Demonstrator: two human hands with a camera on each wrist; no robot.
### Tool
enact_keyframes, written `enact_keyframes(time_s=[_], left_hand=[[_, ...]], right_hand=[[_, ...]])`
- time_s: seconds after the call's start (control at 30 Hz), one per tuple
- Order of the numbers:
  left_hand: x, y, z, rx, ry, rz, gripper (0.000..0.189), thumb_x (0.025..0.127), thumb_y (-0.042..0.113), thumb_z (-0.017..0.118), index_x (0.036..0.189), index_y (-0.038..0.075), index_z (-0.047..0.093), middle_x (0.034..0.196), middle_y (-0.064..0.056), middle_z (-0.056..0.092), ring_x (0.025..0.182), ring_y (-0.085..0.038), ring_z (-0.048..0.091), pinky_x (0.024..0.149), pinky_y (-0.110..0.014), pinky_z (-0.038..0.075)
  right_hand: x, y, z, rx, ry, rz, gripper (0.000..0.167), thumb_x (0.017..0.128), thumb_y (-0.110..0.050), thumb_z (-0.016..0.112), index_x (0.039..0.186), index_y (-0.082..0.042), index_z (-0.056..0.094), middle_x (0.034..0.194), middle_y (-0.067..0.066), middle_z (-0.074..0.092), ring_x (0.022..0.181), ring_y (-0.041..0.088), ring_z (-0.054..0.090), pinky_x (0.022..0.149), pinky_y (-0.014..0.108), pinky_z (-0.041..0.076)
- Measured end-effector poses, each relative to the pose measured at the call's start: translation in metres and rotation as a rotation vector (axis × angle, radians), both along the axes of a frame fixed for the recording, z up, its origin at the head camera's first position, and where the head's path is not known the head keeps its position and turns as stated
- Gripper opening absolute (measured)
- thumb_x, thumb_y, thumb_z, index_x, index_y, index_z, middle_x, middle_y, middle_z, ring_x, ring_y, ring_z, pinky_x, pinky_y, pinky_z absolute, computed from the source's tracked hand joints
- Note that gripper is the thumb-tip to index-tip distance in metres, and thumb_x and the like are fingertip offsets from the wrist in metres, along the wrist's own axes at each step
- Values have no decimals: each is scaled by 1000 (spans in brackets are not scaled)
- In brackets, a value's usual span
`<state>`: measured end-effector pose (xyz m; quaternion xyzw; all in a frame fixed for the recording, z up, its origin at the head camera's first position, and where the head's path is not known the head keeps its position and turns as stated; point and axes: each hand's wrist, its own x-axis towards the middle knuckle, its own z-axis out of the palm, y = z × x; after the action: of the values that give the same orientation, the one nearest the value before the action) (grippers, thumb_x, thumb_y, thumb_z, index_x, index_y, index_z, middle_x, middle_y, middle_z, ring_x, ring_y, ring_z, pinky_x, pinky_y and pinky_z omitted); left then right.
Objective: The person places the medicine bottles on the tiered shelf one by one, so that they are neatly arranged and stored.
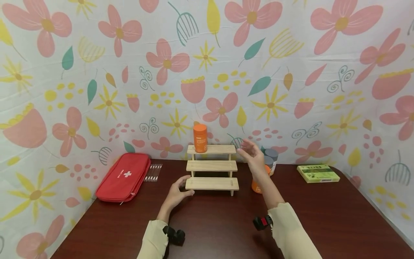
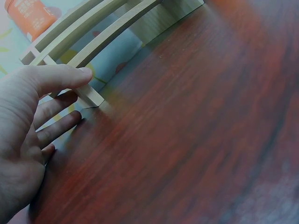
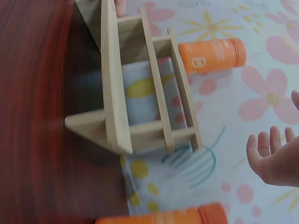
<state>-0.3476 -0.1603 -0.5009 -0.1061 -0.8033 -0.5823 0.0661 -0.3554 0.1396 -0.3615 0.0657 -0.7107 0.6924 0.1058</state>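
A three-tier wooden stand (image 1: 211,183) stands on the dark table. On its top tier, toward the left, an orange bottle (image 1: 200,139) stands upright. My left hand (image 1: 175,193) is at the left end of the bottom tier, thumb in front and fingers loosely spread beside the leg; how firmly it touches cannot be told. My right hand (image 1: 253,158) is raised in the air right of the stand, fingers loosely bent, holding nothing. Below and behind that forearm stands a second orange bottle (image 1: 256,187), partly hidden; its orange side (image 3: 163,218) shows along the right wrist view's lower edge.
Grey-lidded containers (image 1: 271,155) stand behind my right forearm, partly covered. A green-yellow box (image 1: 318,173) lies at the right. A red zipped first-aid pouch (image 1: 124,178) is at the left, with a pack of cotton swabs (image 1: 153,172) beside it. Floral cloth (image 1: 207,64) hangs behind the table.
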Motion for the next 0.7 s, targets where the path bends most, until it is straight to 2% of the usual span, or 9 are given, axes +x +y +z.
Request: enact_keyframes(time_s=[0.13, 0.27, 0.43, 0.57, 0.7], left_hand=[[1, 1, 0, 8, 0, 2, 61, 79, 4, 78, 135, 8, 56, 125, -18, 65, 111, -29, 57, 93, -47, 43], [0, 0, 0, 3, -11, 0, 61, 79, 5, 78, 136, 9, 55, 126, -16, 65, 111, -28, 57, 94, -45, 44], [-1, 0, 0, -16, -10, 3, 61, 79, 8, 79, 136, 9, 56, 127, -17, 65, 113, -30, 57, 94, -45, 44], [-1, 0, -1, -16, -9, -5, 62, 79, 9, 79, 136, 9, 56, 129, -18, 64, 115, -32, 57, 95, -48, 43], [0, -1, -1, -22, -17, -10, 62, 79, 9, 78, 137, 9, 54, 132, -18, 62, 118, -34, 56, 97, -50, 43]], right_hand=[[9, 22, -5, -5, -27, -9, 60, 96, -26, 62, 149, -11, 36, 134, -6, 51, 125, 9, 46, 109, 27, 37], [14, 45, -8, -38, -44, -33, 59, 95, -29, 63, 147, -13, 38, 120, -20, 53, 117, -1, 48, 99, 16, 43], [17, 68, -16, -56, -35, -72, 53, 94, -29, 65, 142, -20, 45, 115, -23, 55, 112, -5, 49, 88, 10, 45], [19, 81, -27, -53, -19, -94, 53, 93, -28, 66, 142, -19, 46, 115, -22, 57, 110, -5, 50, 87, 8, 44], [20, 89, -38, -11, -46, -119, 56, 92, -32, 67, 143, -20, 45, 118, -23, 56, 110, -8, 49, 88, 6, 39]])
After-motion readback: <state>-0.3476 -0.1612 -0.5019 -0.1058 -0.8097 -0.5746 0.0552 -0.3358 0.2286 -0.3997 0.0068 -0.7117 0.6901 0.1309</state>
